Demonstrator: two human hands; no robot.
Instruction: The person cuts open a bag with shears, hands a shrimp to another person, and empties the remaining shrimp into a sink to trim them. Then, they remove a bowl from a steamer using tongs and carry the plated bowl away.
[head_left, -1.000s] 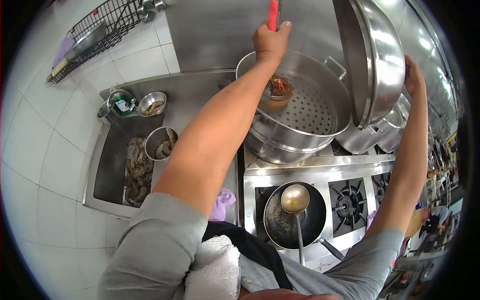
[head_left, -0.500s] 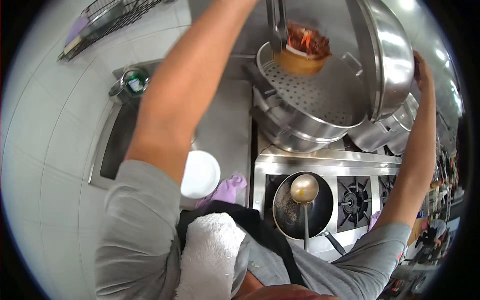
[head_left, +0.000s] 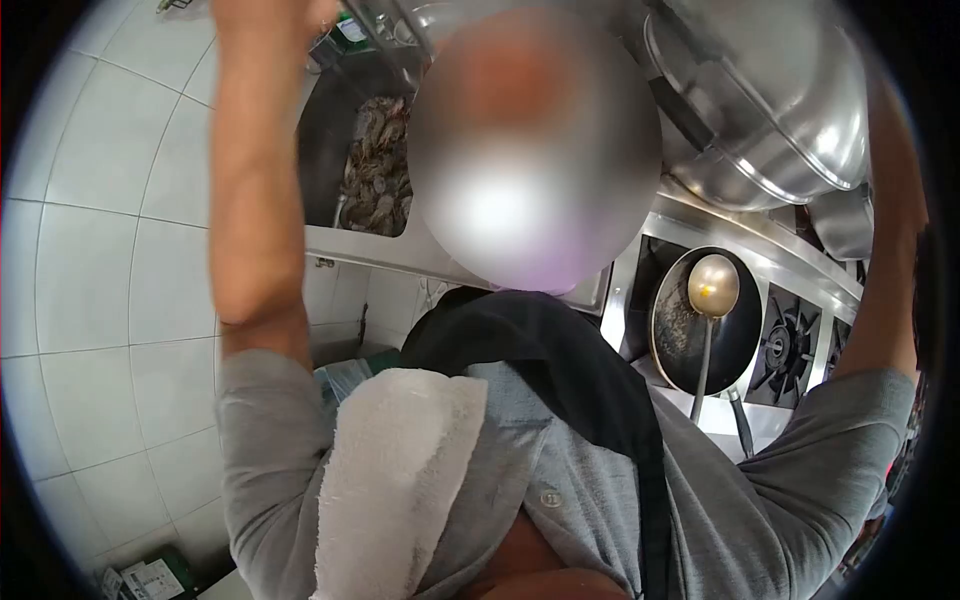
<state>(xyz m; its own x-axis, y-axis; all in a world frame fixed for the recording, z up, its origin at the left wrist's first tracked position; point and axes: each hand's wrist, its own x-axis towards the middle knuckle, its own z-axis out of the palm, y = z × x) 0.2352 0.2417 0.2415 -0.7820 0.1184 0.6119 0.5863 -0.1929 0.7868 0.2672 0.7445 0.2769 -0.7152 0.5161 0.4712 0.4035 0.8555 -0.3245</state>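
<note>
My left hand (head_left: 318, 14) is at the top edge, only partly visible, its fingers closed on metal tongs (head_left: 388, 38). The tongs reach right towards a large blurred round area, where a smeared orange-brown patch (head_left: 515, 80) shows; the bowl cannot be made out there. At the upper right the big shiny lid (head_left: 825, 100) is down over the steamer pot (head_left: 715, 180). My right forearm (head_left: 890, 230) rises beside it, but the hand is beyond the view.
A sink at upper left holds raw shrimp (head_left: 375, 175). On the stove stand a black wok (head_left: 675, 335) with a metal ladle (head_left: 713, 285) in it, and a bare burner (head_left: 785, 345). White wall tiles (head_left: 95, 290) line the left.
My left hand and the tongs have moved left, away from the steamer. The lid has come down from upright over the steamer. The view has shifted left, and my right hand has left it.
</note>
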